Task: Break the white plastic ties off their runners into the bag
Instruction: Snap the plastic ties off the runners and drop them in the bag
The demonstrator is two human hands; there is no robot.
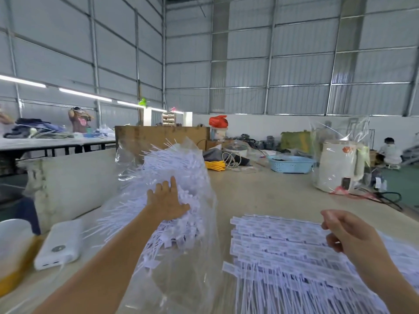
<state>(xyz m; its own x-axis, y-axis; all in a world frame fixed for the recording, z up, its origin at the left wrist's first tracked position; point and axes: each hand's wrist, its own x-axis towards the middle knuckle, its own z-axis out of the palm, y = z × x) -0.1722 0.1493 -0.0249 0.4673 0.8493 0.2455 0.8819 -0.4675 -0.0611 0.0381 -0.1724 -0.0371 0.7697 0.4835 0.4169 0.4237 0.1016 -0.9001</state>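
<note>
A clear plastic bag (199,200) is seen standing on the tabletop (260,191), heaped with loose white ties (172,164). The left hand (167,200) is laid flat on that heap inside the bag's mouth, fingers straight and slightly spread, nothing gripped. To the right of the bag, a stack of ties still joined on their runners (283,245) is spread on the tabletop, tags uppermost and tails pointing toward the person. The right hand (347,234) is held above the right edge of this stack, fingers loosely curled; whether anything is pinched between them cannot be told, as the hand is blurred. To the left of the bag, a white power bank (60,243) is noted lying on the tabletop. Well behind the bag, a blue basket (291,164) is seen.
</note>
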